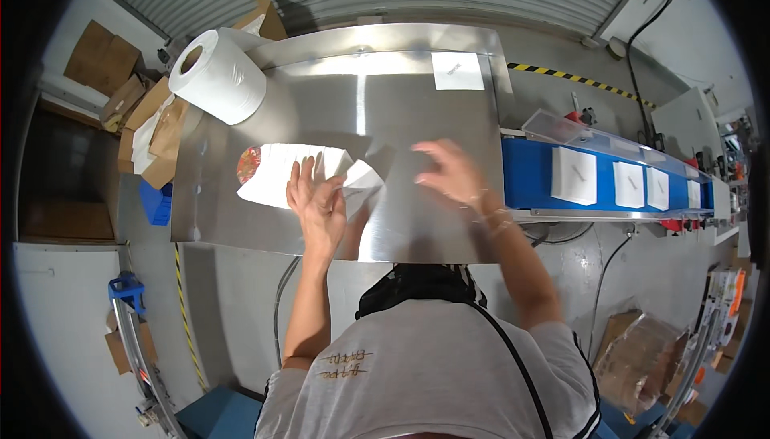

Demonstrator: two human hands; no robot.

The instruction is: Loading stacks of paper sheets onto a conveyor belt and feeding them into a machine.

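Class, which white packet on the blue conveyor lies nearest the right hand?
The leftmost packet, which looks largest; the others lie farther right along the conveyor.

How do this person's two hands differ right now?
The left hand is at the white stack; the right hand hovers over the metal table, apart from the stack. The left hand looks fairly sharp, the right hand blurred. Both are bare.

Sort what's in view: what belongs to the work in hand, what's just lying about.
Apparently in the work:
row of flat white packets, the left hand on it
metal table
blue conveyor belt, bearing more packets

Apparently lying about:
cardboard boxes
blue bin
crumpled clear plastic
white roll, untouched; its role is unclear
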